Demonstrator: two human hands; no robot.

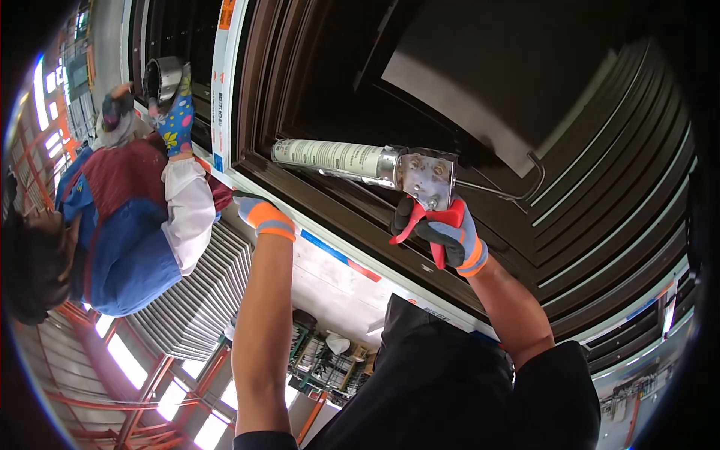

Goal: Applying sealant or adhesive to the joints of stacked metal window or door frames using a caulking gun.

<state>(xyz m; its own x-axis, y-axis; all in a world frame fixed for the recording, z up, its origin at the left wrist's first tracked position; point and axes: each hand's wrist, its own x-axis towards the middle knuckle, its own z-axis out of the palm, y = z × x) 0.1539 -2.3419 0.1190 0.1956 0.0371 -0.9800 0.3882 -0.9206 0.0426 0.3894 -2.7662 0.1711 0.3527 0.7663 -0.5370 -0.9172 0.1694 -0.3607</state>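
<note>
Caulking gun [382,165] over brown frame [345,221]; red beams [141,401], bright windows [127,362] beyond.

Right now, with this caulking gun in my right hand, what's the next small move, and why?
Perhaps tilt the caulking gun slightly to bring its tip into view before squeezing. Your right hand is closed around its red handle, and the tube ends close to the brown frame, but no tip is visible. Your left hand is at the frame's edge.
</note>
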